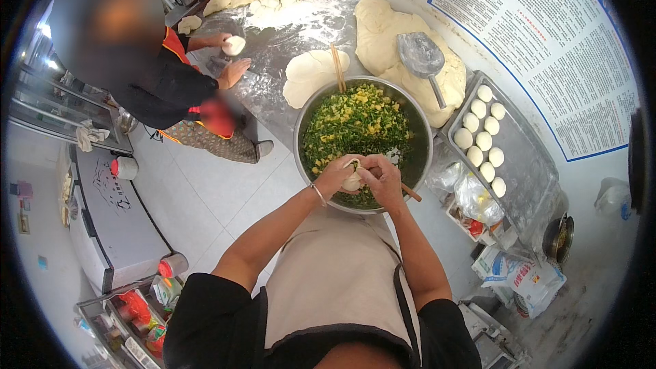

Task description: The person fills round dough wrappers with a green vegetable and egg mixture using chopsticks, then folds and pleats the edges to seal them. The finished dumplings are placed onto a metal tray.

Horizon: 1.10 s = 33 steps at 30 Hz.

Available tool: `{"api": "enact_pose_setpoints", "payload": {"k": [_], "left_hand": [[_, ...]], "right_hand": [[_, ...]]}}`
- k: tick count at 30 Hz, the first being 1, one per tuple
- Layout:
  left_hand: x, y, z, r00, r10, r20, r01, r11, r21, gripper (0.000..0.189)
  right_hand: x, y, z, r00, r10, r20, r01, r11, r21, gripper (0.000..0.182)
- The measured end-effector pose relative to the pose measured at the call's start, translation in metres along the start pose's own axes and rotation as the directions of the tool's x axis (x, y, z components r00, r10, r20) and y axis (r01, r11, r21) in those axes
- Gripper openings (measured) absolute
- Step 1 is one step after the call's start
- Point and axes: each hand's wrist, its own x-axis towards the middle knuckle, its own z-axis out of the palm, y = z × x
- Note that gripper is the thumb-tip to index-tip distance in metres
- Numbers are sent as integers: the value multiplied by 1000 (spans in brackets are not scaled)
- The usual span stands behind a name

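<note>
Both my hands meet above the near side of a large steel bowl (pixel 430 151). My left hand (pixel 335 174), with a bracelet at its wrist, cups a dough bun (pixel 351 182) from the left. The fingers of my right hand (pixel 382 179) pinch its rim from the other side. A small opening on top of the bun shows a bit of green inside. Chopped greens with yellow egg-like bits (pixel 353 128) fill much of the bowl. A wooden handle (pixel 411 192) sticks out over its right rim, partly hidden by my right hand. Chopsticks (pixel 338 69) lean at the far rim.
Flattened dough wrappers (pixel 310 74) lie beyond the bowl. A metal scoop (pixel 423 56) rests on a big dough mass (pixel 379 25). To the right, a metal tray (pixel 528 164) holds several round buns (pixel 483 141). At the left, a co-worker's hands (pixel 234 72) handle dough on the floured table (pixel 266 82).
</note>
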Motion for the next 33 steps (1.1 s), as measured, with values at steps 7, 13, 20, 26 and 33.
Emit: {"api": "enact_pose_setpoints", "payload": {"k": [7,13,20,26,33], "left_hand": [[-11,39,8,985,-149,85,139,984,112,50],[4,31,-9,960,-7,280,-127,880,457,52],[8,15,-5,969,242,55,-242,876,416,45],[2,7,6,991,133,-1,-133,990,45,37],[14,11,-8,951,275,141,-306,776,552,37]], "right_hand": [[5,4,-12,991,84,106,-73,993,-98,10],[3,-22,-10,988,-38,150,54,993,-107,17],[5,-6,-12,957,265,121,-289,915,282,19],[-6,6,0,967,253,29,-250,925,286,16],[2,-39,-10,972,160,175,-186,972,145,22]]}}
